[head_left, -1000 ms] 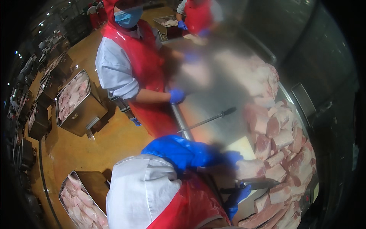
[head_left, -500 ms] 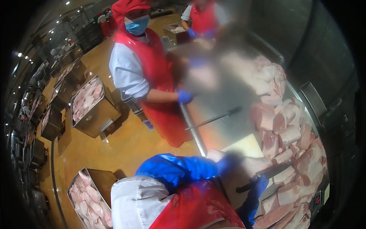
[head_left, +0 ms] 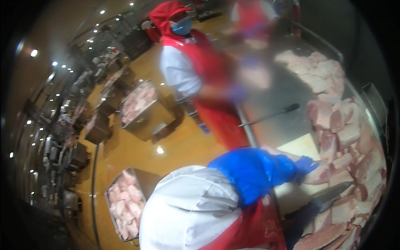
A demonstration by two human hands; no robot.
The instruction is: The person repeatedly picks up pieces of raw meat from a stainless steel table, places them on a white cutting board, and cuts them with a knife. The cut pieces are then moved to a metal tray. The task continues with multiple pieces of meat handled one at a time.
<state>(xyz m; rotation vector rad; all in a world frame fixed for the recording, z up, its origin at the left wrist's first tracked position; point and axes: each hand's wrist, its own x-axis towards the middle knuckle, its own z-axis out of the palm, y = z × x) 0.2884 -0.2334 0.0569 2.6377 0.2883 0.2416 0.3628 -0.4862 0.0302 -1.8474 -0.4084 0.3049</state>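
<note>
My left hand [head_left: 305, 166], in a blue glove with a long blue sleeve cover, rests on a pale piece of meat [head_left: 317, 176] with fingers stretched out. The meat lies on a cream cutting board [head_left: 296, 146]. My right hand [head_left: 308, 210], dark and blurred at the board's lower part, grips a large knife [head_left: 338, 190], its blade angled up to the right over other cut pieces. Many pink meat chunks [head_left: 359, 160] are heaped along the table's right side. A long sharpening steel [head_left: 266, 117] lies on the steel table [head_left: 285, 93] beyond the board.
A co-worker [head_left: 191, 62] in a red apron and mask stands at the table's left edge, another [head_left: 252, 14] at the far end. Pale slabs [head_left: 318, 77] lie at back right. Metal bins of meat [head_left: 148, 121] stand on the yellow floor, one [head_left: 136, 175] beside me.
The view has swung, shifting the scene rightward. My left hand has moved right onto the meat piece, fingers out. The knife stays in my right hand.
</note>
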